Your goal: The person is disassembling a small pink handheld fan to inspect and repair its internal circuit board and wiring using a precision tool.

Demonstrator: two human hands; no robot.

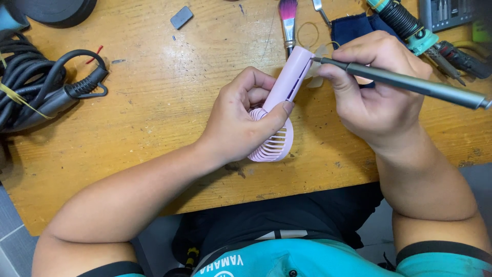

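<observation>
My left hand (241, 120) grips a small pink hand-held fan (281, 110) by the neck, its slatted round head resting on the wooden table (154, 102) and its handle pointing up and away. My right hand (371, 87) holds a slim grey screwdriver (410, 83). The tool's tip touches the far end of the fan's handle. Part of the fan's head is hidden under my left thumb and fingers.
A coil of black cable (46, 82) lies at the left. At the back lie a small grey block (181, 17), a pink-tipped brush (288, 20), a dark blue cloth (356, 28), a green-handled soldering iron (410, 25) and a grey tool case (446, 13).
</observation>
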